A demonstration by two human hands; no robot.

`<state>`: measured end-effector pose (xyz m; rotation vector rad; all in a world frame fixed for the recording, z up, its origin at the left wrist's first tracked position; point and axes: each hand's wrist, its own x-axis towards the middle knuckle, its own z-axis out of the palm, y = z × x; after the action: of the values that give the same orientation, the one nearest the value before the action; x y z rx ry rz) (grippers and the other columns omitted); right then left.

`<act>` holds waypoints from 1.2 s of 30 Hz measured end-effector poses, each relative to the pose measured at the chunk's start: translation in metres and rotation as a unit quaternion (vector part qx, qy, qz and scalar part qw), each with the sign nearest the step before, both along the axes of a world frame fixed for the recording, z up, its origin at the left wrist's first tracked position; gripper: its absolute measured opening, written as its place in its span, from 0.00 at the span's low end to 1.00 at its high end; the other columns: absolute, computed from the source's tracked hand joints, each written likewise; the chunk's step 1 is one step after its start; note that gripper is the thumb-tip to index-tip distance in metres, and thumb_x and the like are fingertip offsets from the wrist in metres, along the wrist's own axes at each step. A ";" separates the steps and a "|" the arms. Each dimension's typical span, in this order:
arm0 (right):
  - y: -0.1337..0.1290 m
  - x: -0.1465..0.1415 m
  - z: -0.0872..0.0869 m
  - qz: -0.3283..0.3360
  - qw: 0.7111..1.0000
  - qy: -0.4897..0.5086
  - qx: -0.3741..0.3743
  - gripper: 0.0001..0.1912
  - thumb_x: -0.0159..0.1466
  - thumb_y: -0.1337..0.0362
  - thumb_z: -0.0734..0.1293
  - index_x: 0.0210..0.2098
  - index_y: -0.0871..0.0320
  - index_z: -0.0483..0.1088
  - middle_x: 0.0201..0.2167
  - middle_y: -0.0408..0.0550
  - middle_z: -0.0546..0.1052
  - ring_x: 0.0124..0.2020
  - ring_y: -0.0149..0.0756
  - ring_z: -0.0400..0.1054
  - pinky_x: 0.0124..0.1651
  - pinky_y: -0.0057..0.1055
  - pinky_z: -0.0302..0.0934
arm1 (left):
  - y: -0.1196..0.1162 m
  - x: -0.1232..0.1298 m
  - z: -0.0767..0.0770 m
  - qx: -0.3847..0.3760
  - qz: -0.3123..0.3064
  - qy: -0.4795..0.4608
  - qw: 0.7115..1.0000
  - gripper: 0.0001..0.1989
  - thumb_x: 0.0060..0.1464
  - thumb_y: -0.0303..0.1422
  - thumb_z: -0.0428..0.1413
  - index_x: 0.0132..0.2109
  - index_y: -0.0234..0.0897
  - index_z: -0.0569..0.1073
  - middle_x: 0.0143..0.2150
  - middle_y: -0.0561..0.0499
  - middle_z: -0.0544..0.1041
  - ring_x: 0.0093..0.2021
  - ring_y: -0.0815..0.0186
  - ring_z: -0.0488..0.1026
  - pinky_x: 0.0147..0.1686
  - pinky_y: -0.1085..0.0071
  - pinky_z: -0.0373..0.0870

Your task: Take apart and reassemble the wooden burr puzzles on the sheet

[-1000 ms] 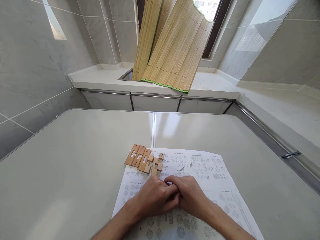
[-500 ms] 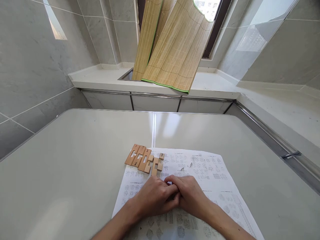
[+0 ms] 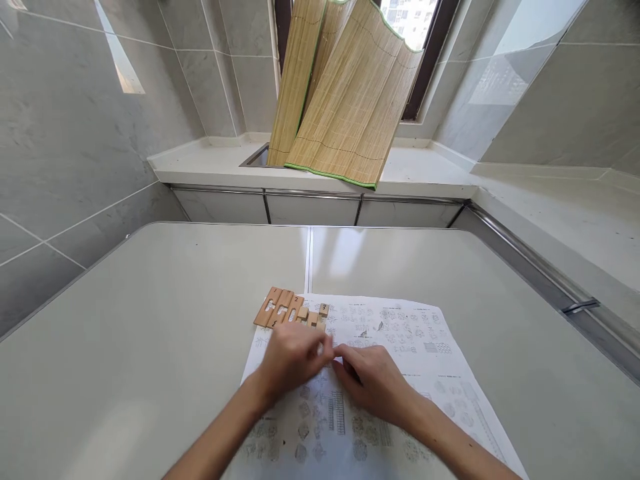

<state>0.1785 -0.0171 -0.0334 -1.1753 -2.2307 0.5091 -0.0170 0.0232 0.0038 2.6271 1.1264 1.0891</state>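
Note:
Several flat, notched wooden puzzle pieces [image 3: 281,307], some with handwritten numbers, lie side by side at the paper's upper left corner. Small wooden blocks [image 3: 313,318] sit just to their right, one marked 3 [image 3: 324,309]. My left hand [image 3: 295,357], slightly blurred, is curled in front of these pieces and covers their near ends. My right hand [image 3: 370,380] is closed over the paper, its index fingertip close to the left hand's fingertips. Whatever either hand may hold is hidden.
A large printed sheet [image 3: 415,353] with rows of small drawings lies under my hands on a pale table [image 3: 150,347]. Beyond the table's far edge, a bamboo mat [image 3: 350,100] hangs over a white ledge [image 3: 210,160] by the window. Tiled walls stand on both sides.
My left hand has moved up and left, off my right hand, and now covers the near ends of the wooden pieces. My right hand has barely moved.

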 end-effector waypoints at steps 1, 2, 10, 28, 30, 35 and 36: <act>0.000 0.000 0.002 0.001 1.000 -0.005 0.001 0.10 0.69 0.70 0.59 0.41 0.55 0.71 0.23 0.41 0.78 0.21 0.30 0.68 0.27 0.27 0.49 | 0.006 -0.006 0.006 -0.018 0.065 -0.013 0.998 0.20 0.63 0.31 0.50 0.22 0.39 0.64 0.15 0.58 0.62 0.18 0.71 0.59 0.23 0.71 0.55; -0.001 0.000 0.003 0.005 1.000 -0.009 0.000 0.10 0.70 0.69 0.59 0.43 0.55 0.72 0.24 0.41 0.78 0.21 0.30 0.68 0.28 0.27 0.49 | 0.012 -0.013 0.013 -0.057 0.131 -0.014 0.990 0.19 0.65 0.34 0.49 0.24 0.39 0.67 0.17 0.58 0.63 0.19 0.71 0.60 0.24 0.72 0.56; -0.001 0.001 0.010 0.019 1.000 -0.012 -0.001 0.10 0.72 0.68 0.59 0.44 0.55 0.72 0.26 0.42 0.80 0.24 0.32 0.71 0.30 0.27 0.52 | 0.024 -0.048 0.045 -0.273 0.313 0.140 0.899 0.15 0.61 0.47 0.51 0.39 0.40 0.68 0.39 0.49 0.77 0.34 0.60 0.74 0.29 0.69 0.62; 0.002 0.005 0.016 0.020 0.999 -0.050 -0.001 0.09 0.71 0.69 0.60 0.45 0.54 0.72 0.34 0.43 0.84 0.30 0.36 0.78 0.33 0.28 0.58 | 0.040 -0.028 0.071 -0.300 0.332 0.319 0.835 0.19 0.52 0.49 0.52 0.26 0.39 0.71 0.31 0.43 0.81 0.31 0.54 0.77 0.27 0.67 0.60; 0.002 0.005 0.017 0.019 0.999 -0.046 0.001 0.09 0.71 0.69 0.61 0.45 0.55 0.72 0.34 0.44 0.84 0.30 0.36 0.78 0.33 0.28 0.58 | 0.039 -0.032 0.072 -0.300 0.337 0.305 0.839 0.18 0.50 0.49 0.53 0.25 0.40 0.70 0.29 0.44 0.80 0.30 0.55 0.77 0.26 0.68 0.58; 0.002 0.004 0.017 0.019 0.999 -0.042 0.003 0.09 0.70 0.70 0.61 0.44 0.55 0.72 0.32 0.43 0.84 0.28 0.34 0.76 0.32 0.28 0.57 | 0.025 -0.049 0.070 -0.274 0.335 0.242 0.868 0.17 0.46 0.48 0.55 0.23 0.40 0.70 0.23 0.47 0.78 0.25 0.57 0.75 0.25 0.70 0.56; 0.002 0.003 0.017 0.019 0.999 -0.041 0.004 0.09 0.70 0.70 0.61 0.44 0.55 0.72 0.32 0.43 0.84 0.27 0.34 0.76 0.32 0.29 0.57 | 0.020 -0.052 0.070 -0.272 0.336 0.236 0.870 0.17 0.47 0.48 0.55 0.23 0.40 0.69 0.23 0.47 0.78 0.25 0.57 0.74 0.25 0.70 0.56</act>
<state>0.1819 -0.0150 -0.0163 -1.1700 -2.3265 0.4754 -0.0689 0.0432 0.0737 2.1014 2.1616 0.0640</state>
